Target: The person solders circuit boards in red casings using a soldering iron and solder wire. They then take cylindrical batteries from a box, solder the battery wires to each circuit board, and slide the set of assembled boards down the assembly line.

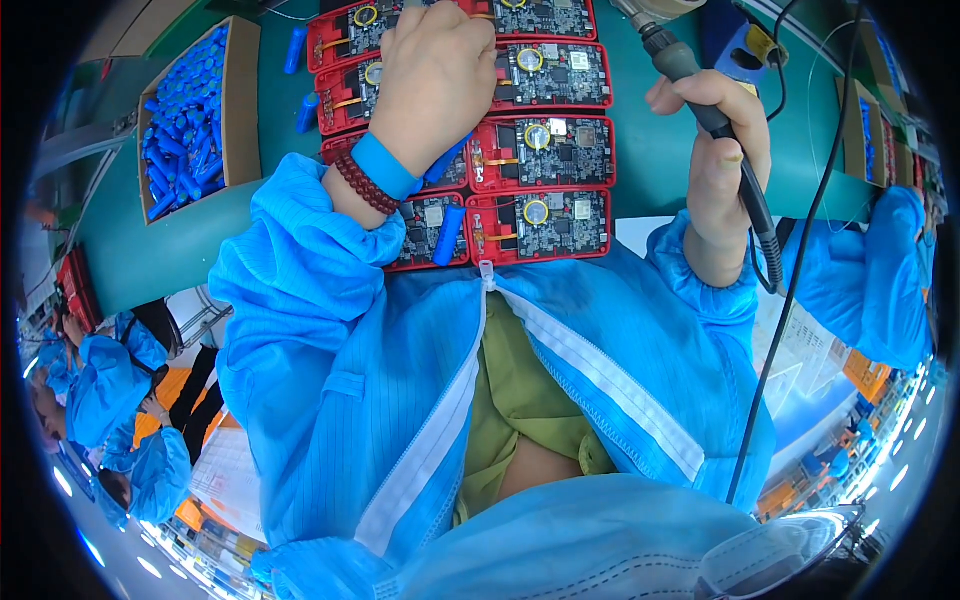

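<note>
My left hand (440, 85) bends over red plastic cases holding circuit boards, its fingers curled down; what they may grip is hidden. It wears a blue wrist band (384, 168) and a beaded bracelet. In my right hand (725, 150) a soldering iron (712, 120) is gripped by its dark handle, its metal end toward the upper left. The red cases stand in two columns; a nearby board (565, 225) carries a yellow-ringed round cell. One blue cylindrical battery (449, 236) lies across the nearest left case, and another (445, 160) partly shows under my left wrist.
A cardboard box (240, 110) of blue cylindrical batteries stands on the green bench (120, 255) at left. Loose batteries (295, 50) lie between box and cases. A black cable (800, 260) crosses at right, near a blue stand (740, 45). People in blue sit on both sides.
</note>
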`<act>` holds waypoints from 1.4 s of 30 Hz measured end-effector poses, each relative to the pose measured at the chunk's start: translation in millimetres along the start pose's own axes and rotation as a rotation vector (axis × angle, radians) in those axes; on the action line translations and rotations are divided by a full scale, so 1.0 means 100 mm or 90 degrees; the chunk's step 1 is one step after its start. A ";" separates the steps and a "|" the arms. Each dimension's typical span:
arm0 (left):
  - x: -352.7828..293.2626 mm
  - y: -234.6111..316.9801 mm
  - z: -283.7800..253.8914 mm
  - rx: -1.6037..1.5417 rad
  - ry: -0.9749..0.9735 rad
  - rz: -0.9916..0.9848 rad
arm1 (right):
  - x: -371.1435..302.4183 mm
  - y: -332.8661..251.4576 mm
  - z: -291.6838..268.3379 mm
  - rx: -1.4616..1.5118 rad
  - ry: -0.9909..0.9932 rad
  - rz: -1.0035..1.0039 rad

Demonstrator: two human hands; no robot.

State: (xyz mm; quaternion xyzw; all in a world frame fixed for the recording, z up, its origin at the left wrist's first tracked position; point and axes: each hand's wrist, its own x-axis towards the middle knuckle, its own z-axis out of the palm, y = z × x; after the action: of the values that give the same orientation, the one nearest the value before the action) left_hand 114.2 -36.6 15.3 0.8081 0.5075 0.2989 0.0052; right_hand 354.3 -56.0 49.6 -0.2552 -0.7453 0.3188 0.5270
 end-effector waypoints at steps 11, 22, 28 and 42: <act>-0.23 -0.25 -0.85 0.008 0.119 0.009 | -0.27 -0.06 -0.37 -0.002 0.113 0.039; -1.32 -1.91 -1.91 0.301 -0.167 -0.232 | -0.19 -0.07 -0.26 0.003 0.078 0.038; -1.22 -1.99 -1.84 0.241 -0.272 -0.308 | -0.16 -0.11 -0.20 0.001 0.048 0.031; -1.21 -2.00 -1.85 0.230 -0.304 -0.310 | -0.25 -0.09 -0.23 -0.008 0.064 0.051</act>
State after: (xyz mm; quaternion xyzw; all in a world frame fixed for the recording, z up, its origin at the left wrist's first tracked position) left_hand -177.2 -94.0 47.0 0.6988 0.7135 -0.0021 0.0514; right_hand 383.7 -75.2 46.2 -0.3040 -0.7090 0.3220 0.5488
